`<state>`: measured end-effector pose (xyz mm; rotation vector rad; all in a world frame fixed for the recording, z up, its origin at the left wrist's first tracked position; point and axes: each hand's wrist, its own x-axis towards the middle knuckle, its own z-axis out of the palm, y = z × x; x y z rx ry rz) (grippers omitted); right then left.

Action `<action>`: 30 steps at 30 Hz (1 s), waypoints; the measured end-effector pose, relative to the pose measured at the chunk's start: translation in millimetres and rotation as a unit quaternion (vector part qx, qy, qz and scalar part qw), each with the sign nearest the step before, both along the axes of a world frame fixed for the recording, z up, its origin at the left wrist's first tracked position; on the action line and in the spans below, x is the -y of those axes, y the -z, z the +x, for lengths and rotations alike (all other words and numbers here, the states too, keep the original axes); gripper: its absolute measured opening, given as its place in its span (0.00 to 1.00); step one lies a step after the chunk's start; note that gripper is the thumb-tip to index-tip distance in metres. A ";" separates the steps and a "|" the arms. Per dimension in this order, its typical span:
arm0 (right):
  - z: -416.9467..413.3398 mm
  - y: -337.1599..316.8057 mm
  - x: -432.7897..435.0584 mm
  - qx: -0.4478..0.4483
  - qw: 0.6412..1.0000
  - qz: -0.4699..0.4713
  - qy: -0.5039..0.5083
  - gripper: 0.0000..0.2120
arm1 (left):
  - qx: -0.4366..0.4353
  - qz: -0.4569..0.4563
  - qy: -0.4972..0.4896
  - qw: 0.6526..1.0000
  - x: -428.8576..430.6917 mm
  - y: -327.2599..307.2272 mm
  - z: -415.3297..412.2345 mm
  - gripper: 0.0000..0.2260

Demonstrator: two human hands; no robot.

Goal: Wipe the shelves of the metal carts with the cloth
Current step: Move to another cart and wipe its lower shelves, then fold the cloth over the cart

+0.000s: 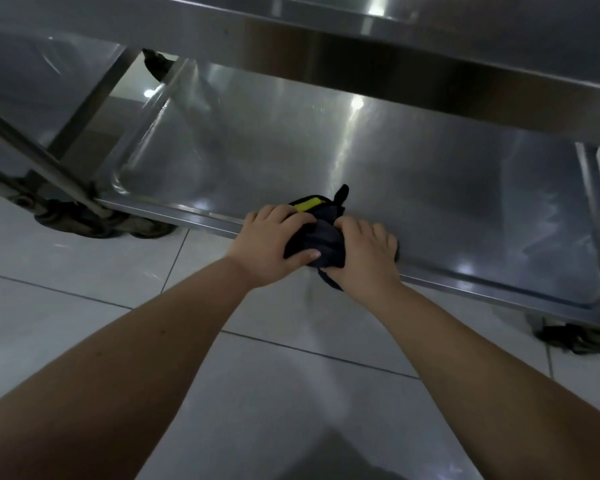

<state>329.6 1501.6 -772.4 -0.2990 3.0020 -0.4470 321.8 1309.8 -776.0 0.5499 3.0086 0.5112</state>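
A dark cloth (321, 239) with a yellow patch is bunched at the front edge of the cart's bottom steel shelf (326, 143). My left hand (272, 245) grips its left side, thumb laid across the fabric. My right hand (362, 252) holds its right side, fingers curled over the cloth and onto the shelf rim. A corner of the cloth sticks up behind the hands, and another hangs below the rim.
An upper steel shelf (430, 39) overhangs the bottom one. Cart legs and castors stand at the left (84, 220) and the lower right (575, 337). A second cart's shelf (32, 81) lies at the far left. The floor (84, 278) is white tile.
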 end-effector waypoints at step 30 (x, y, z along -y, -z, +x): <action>62.4 -316.1 153.8 0.171 0.911 0.053 -0.371 0.30 | 0.112 0.011 -0.169 0.979 132.6 -281.5 149.0 0.19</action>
